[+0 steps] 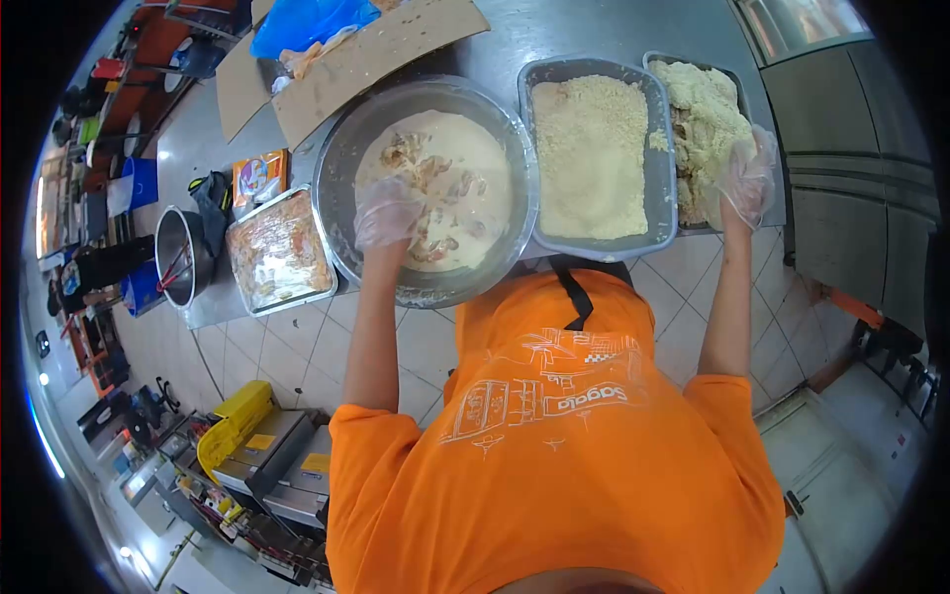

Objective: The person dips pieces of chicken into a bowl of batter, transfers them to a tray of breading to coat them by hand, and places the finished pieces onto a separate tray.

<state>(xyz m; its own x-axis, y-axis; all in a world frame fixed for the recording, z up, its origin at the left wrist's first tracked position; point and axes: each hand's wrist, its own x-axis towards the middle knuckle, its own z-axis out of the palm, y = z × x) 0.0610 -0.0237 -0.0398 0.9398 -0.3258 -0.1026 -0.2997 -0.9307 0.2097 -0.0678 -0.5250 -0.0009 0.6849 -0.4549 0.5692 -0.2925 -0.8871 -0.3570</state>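
My left hand (388, 212), in a clear plastic glove, is over the near left part of a large metal bowl (331, 223). The bowl holds pale, creamy batter (485, 213) with lumpy pieces of what looks like raw meat (421, 163). The fingertips are at the batter and do not show clearly. My right hand (749, 180), also gloved, is at the right side of a tray (740, 87) of crumb-coated pieces (701, 124). Its fingers look stretched out, with nothing visible in them. Between the two hands stands a grey tub (665, 188) of pale breading crumbs (591, 158).
Left of the bowl lies a film-covered metal tray (282, 252) of food, with an orange packet (260, 180) behind it. A steel bowl (184, 259) stands at the table's left end. Cardboard (371, 69) and a blue bag (312, 25) lie behind. Steel cabinets (841, 148) are at right.
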